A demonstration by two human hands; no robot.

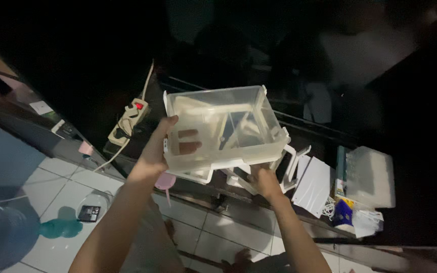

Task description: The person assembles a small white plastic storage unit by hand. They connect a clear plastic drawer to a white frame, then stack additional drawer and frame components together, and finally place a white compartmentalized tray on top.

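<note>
Gripping a translucent plastic drawer [223,126] at its left wall, the left hand [160,144] has fingers curled inside and thumb outside; the right hand [265,180] supports its underside, grip unclear; drawer raised above white frame pieces [292,164]; power strip [129,121] lies left.

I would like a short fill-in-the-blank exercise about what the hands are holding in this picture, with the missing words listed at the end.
1. Both hands hold a translucent plastic ____.
2. The left hand grips the side of the translucent plastic box, with its fingers showing through the ____.
3. The right hand supports it from ____.
4. The power strip has a switch glowing ____.

Missing words: box; wall; below; red
</note>
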